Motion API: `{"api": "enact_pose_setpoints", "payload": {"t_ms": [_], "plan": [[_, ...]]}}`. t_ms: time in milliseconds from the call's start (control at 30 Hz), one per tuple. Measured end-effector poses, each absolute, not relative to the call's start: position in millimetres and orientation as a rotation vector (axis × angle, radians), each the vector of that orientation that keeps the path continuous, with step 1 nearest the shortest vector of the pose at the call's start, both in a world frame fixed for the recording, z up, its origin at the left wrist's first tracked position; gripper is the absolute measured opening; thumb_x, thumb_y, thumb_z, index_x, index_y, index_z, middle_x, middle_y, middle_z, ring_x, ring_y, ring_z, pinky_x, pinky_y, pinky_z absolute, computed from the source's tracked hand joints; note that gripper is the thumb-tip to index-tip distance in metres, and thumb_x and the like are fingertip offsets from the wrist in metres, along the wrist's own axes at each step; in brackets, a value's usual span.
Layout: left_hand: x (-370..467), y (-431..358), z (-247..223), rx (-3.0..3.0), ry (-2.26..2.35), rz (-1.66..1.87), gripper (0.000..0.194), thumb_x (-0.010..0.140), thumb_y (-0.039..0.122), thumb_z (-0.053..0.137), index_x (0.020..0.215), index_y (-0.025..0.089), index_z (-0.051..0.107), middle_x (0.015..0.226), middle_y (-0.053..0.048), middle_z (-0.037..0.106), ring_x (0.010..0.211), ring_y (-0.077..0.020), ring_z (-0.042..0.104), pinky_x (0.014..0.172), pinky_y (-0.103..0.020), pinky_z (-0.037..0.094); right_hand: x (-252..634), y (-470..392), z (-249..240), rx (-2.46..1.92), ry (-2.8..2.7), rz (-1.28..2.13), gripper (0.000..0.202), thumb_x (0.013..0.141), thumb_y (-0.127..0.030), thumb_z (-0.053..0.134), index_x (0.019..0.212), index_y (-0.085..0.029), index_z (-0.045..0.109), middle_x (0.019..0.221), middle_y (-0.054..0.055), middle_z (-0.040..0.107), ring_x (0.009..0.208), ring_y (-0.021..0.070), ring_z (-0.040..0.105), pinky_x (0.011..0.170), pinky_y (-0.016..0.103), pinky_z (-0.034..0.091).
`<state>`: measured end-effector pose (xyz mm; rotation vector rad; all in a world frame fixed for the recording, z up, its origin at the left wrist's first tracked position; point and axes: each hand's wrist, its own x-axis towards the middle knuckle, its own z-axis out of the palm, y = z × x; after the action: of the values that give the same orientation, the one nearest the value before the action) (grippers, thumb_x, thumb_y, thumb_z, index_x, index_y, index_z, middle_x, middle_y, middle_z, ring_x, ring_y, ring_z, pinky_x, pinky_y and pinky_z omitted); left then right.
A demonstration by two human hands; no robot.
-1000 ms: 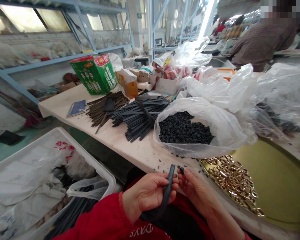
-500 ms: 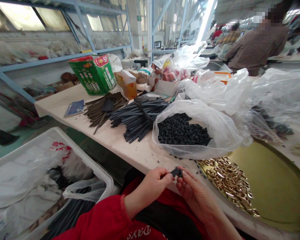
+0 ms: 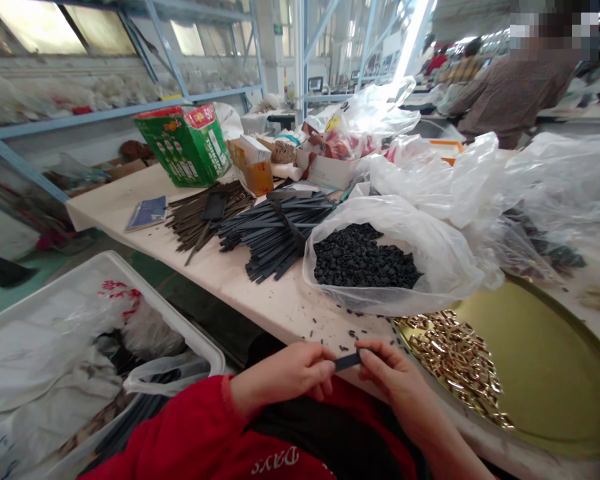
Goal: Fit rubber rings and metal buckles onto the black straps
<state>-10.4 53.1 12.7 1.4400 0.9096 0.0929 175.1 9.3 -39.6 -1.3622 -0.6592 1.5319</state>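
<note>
Just off the table's front edge, a short dark strap [image 3: 347, 361] stretches between my two hands. My left hand [image 3: 300, 371] pinches its left end between thumb and fingers. The other end is gripped by my right hand [image 3: 386, 371], whose fingertips hide whatever else may be there. Beyond them lies an open clear plastic bag [image 3: 440, 267] with many small black loops [image 3: 363, 257]. Gold-coloured metal buckles [image 3: 463, 360] are heaped on a round golden tray [image 3: 545, 373] to the right. A bundle of dark straps [image 3: 280, 227] rests left of the bag.
Brown strips [image 3: 200, 213], a blue booklet [image 3: 147, 212] and a green carton [image 3: 183, 147] occupy the table's left part. More plastic bags [image 3: 430, 173] pile up behind. A white bin [image 3: 207, 347] stands at lower left. Another person [image 3: 520, 93] is at the back right.
My hands have moved slightly down and apart. More of the strap now shows between them, and the small dark piece seen earlier at my right fingertips is mostly covered.
</note>
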Motion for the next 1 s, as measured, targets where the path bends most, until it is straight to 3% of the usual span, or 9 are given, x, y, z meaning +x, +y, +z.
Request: {"api": "enact_pose_setpoints", "payload": {"t_ms": [567,767,867,933,1000], "plan": [[-41.2,34.7,24.2,1.134,0.896,-0.078,0.04,0.082,0.01,0.033,0.118,0.014,0.048,0.067,0.002,0.057,0.047,-0.0048,0.049,0.049,-0.015,0.039,175.2,8.2,-40.2,-1.236,-0.353,1.655,0.031,0.052,-0.031,0.082,0.077,-0.017,0.07,0.064,-0.005,0.06,0.051,0.0049,0.051,0.051,0.014,0.046],[-17.7,26.9,-0.5,1.308,0.973,0.179,0.049,0.087,0.024,0.033,0.135,0.014,0.027,0.058,0.005,0.05,0.04,-0.0062,0.035,0.038,-0.016,0.026,147.2,2.5,-41.8,-1.076,-0.422,1.744,0.025,0.063,-0.031,0.076,0.082,-0.017,0.066,0.058,-0.006,0.059,0.051,0.0065,0.05,0.051,0.017,0.041],[-7.6,29.5,-14.7,1.332,1.014,0.243,0.056,0.089,0.035,0.031,0.138,0.012,0.018,0.056,0.005,0.05,0.041,-0.008,0.034,0.04,-0.019,0.026,134.6,0.6,-48.8,-1.069,-0.564,1.705,0.031,0.064,-0.036,0.075,0.085,-0.018,0.061,0.061,-0.006,0.059,0.052,0.0081,0.052,0.053,0.02,0.042],[-2.2,34.2,-19.7,1.407,1.019,0.305,0.057,0.088,0.042,0.034,0.135,0.012,0.024,0.06,0.004,0.051,0.045,-0.0096,0.039,0.045,-0.021,0.031,133.4,0.9,-52.3,-1.068,-0.666,1.68,0.037,0.064,-0.043,0.072,0.088,-0.019,0.057,0.063,-0.005,0.059,0.052,0.0112,0.054,0.054,0.024,0.043],[1.7,39.6,-19.9,1.481,0.997,0.343,0.048,0.086,0.046,0.037,0.121,0.013,0.041,0.063,0.003,0.051,0.05,-0.0108,0.041,0.05,-0.022,0.033,144.0,1.9,-51.0,-1.146,-0.803,1.561,0.037,0.07,-0.048,0.064,0.093,-0.021,0.053,0.069,-0.003,0.06,0.056,0.0142,0.057,0.055,0.027,0.045]]}}
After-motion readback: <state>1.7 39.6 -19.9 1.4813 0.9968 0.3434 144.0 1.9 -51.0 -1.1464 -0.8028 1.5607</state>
